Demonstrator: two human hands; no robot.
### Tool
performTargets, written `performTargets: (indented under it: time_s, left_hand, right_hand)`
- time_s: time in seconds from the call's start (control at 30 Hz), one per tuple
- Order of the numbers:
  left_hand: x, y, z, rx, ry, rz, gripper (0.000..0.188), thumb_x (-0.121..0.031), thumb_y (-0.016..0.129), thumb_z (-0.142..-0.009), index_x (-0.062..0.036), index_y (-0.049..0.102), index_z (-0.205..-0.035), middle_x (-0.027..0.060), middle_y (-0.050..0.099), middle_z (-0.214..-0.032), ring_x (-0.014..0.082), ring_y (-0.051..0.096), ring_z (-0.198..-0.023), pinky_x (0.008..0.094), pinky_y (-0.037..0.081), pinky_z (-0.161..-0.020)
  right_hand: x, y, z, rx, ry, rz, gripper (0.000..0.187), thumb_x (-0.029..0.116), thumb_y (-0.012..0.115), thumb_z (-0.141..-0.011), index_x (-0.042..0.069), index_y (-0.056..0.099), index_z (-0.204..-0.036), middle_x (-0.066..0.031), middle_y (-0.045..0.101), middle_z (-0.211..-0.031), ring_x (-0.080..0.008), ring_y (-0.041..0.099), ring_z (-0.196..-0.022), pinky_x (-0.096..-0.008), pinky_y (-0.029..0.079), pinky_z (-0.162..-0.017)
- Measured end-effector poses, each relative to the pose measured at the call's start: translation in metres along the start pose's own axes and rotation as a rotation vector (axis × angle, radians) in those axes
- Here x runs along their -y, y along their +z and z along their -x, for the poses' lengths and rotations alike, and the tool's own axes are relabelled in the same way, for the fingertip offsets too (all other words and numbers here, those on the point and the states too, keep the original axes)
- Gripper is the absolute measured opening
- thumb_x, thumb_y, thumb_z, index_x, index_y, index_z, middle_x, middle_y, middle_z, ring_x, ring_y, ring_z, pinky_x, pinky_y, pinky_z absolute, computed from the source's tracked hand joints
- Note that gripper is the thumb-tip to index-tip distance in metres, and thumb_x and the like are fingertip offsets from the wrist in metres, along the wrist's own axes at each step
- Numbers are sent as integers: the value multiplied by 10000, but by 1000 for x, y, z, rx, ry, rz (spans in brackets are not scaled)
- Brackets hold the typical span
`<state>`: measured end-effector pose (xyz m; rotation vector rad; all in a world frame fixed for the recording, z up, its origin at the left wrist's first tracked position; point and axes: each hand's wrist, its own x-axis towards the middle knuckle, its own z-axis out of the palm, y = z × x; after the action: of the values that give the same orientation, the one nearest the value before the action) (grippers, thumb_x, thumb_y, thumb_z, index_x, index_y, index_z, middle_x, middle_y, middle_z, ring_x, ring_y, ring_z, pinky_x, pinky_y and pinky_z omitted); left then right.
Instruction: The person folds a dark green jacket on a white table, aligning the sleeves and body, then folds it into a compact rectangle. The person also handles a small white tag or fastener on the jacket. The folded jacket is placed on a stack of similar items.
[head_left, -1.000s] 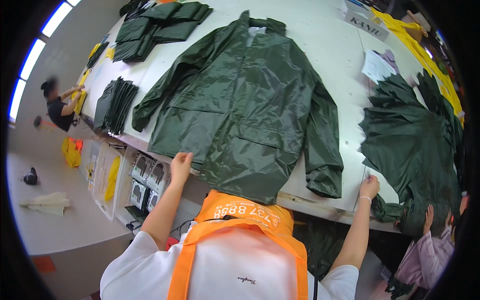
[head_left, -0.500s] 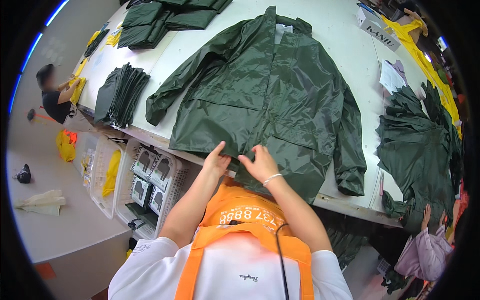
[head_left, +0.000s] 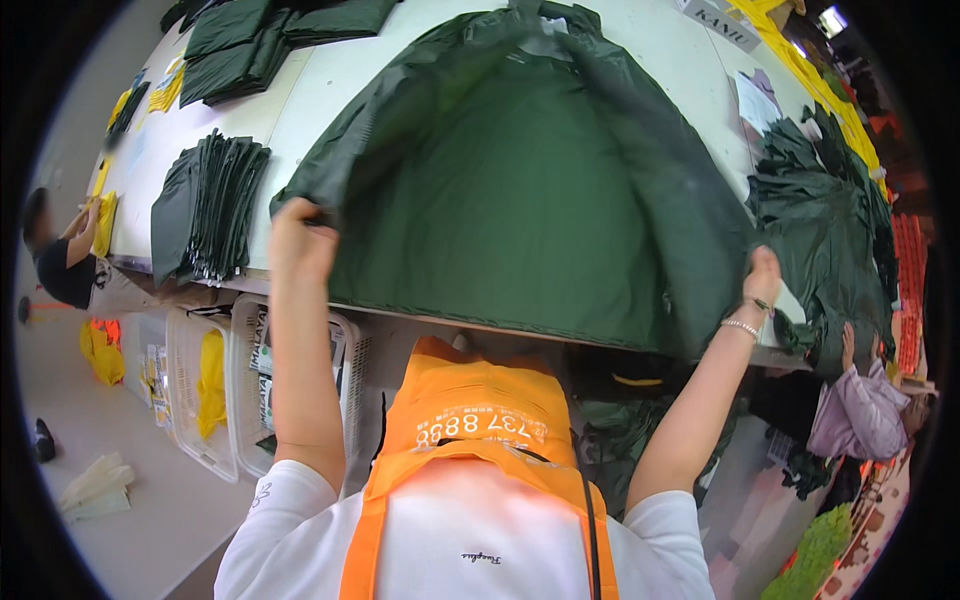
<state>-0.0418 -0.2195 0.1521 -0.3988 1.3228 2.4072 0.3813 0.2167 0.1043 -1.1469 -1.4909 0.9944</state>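
Observation:
A dark green raincoat point(head_left: 500, 200) lies on the white table with its front spread wide, its plain inside showing and its collar at the far end. My left hand point(head_left: 303, 240) is closed on the left front panel, which is lifted and turned outward. On the other side, my right hand point(head_left: 762, 278) grips the edge of the right front panel, near the table's front edge. Both panels are blurred by motion. The coat's lower hem runs along the near table edge between my hands.
Folded green garments stand in a stack point(head_left: 212, 205) at the left, with more folded bundles point(head_left: 235, 50) behind. Loose green garments point(head_left: 825, 220) pile at the right. White baskets point(head_left: 240, 400) sit below the table's left side. Co-workers are at far left and lower right.
My hands have moved apart from the hem's middle, each carrying a front panel outward. The raincoat, closed before, now lies opened with its inside showing.

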Motion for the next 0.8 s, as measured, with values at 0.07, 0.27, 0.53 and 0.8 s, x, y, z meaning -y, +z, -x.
performTargets:
  time_s: [0.07,0.27,0.53,0.8]
  left_hand:
    - [-23,-2,17,251,57,213,159,70,458,-740,46,465,-897,158,546,-947,278,551,-848,402,484,-730]
    - [121,1,120,274,-674,-91,253,-279,699,-816,-131,591,-991,59,590,-885,206,548,-816,360,464,-723]
    - [229,-15,97,414,-990,-345,297,-174,670,-850,43,586,-1034,135,633,-1032,247,610,-973,387,468,-885]
    - [250,-8,93,373,-979,-425,261,-178,677,-788,-7,625,-979,100,653,-954,234,620,-897,384,487,-814]
  right_hand:
    - [78,39,52,-117,-117,-17,260,251,578,-926,-3,625,-958,-51,633,-895,-111,561,-807,-245,460,-765]
    - [77,130,222,544,295,-131,240,193,634,-897,-30,625,-986,17,613,-872,-46,515,-796,-203,432,-717]
    - [26,121,281,523,764,-323,98,119,543,-910,50,595,-862,68,533,-812,-33,442,-760,-191,363,-698]
    - [-7,90,263,434,306,596,111,118,585,-845,8,589,-841,-90,583,-771,-282,572,-797,-338,441,-755]
